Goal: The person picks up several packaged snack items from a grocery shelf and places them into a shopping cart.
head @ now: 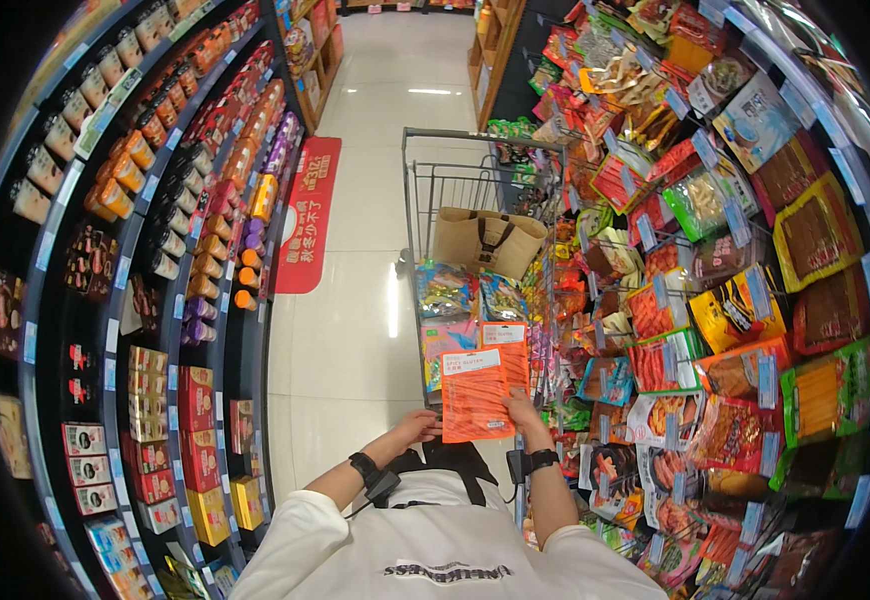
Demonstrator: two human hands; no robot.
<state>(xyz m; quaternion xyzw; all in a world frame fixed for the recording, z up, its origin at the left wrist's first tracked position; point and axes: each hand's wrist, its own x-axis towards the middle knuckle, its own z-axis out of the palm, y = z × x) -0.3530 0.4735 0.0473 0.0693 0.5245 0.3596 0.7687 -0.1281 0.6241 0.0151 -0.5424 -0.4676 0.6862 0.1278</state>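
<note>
In front of my waist are two orange snack packets with clear windows over reddish strips. The front packet (478, 397) overlaps the rear packet (514, 352). My right hand (523, 412) grips them at the lower right, its thumb on the front face. By the front packet's lower left edge is my left hand (414, 427); whether its fingertips pinch the packet cannot be told. Just beyond stands a metal shopping cart (408, 195), holding a tan bag with dark handles (472, 236), colourful snack bags (442, 291) and a pink packet (435, 334).
On the left, shelves (116, 315) carry cups, jars and boxes. Hanging packaged snacks (739, 307) crowd the right side, close to the cart. A red floor mat (311, 225) bearing writing lies along the left shelf on the tiled floor (356, 322). Wooden shelving (307, 67) stands farther ahead.
</note>
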